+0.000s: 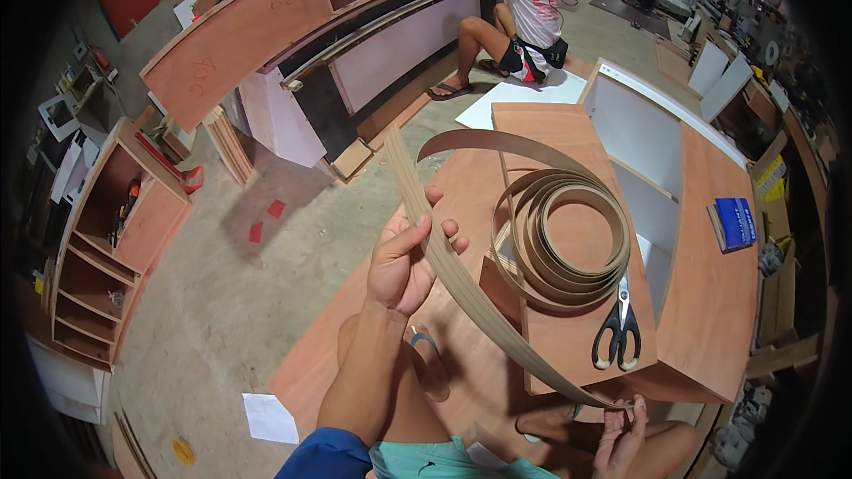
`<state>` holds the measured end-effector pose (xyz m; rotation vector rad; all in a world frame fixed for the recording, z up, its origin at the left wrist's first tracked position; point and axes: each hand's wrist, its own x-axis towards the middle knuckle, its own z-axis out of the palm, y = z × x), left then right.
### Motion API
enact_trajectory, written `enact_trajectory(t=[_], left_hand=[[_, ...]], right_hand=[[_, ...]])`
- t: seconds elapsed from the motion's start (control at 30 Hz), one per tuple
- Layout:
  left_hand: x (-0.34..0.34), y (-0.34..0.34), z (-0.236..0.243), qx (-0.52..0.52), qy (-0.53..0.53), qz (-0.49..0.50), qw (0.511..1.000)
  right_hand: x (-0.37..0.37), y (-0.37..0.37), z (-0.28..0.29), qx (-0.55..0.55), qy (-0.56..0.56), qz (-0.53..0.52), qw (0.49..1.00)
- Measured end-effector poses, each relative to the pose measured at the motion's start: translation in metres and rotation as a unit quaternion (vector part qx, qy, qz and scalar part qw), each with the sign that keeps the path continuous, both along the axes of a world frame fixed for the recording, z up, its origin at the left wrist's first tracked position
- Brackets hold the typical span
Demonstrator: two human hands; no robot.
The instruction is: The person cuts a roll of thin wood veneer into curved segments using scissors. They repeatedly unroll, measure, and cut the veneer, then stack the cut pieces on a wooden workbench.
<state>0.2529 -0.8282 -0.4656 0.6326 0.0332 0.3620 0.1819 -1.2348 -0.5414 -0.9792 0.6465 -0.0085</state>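
Note:
A long wood-grain edge banding strip (497, 324) runs diagonally between my hands. My left hand (399, 270) is closed on its upper stretch, with the thumb in front and the fingertips showing past the far edge. Low at the right, my right hand (619, 442) pinches the strip's lower end between thumb and fingers. Just right of the strip, a loose coil of edge banding (559, 291) rests on a wooden cabinet (710, 319); a band from it arcs left toward the strip's upper end. Black-handled scissors (624, 309) lie beside the coil, blades partly hidden under it.
A blue-covered pack (735, 224) lies on the cabinet's right panel. Farther off, a person in a white shirt (528, 13) sits by a long curved counter (257, 44). A wooden shelf unit (98, 279) stands at left. White paper (270, 418) and red scraps (275, 209) lie low.

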Motion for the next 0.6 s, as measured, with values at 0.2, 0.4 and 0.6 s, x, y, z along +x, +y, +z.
enact_trajectory(t=[0.2,0.4,0.6], left_hand=[[0.005,0.011,-0.019,-0.205,-0.124,-0.099,0.966],[0.003,0.019,-0.026,-0.199,-0.062,-0.075,0.975],[0.003,0.018,-0.025,-0.2,-0.026,-0.053,0.978]], right_hand=[[-0.002,0.003,0.007,-0.012,-0.014,0.006,1.0],[-0.008,0.002,-0.001,-0.018,-0.028,0.003,0.999],[-0.016,-0.007,-0.032,-0.048,-0.052,0.012,0.997]])
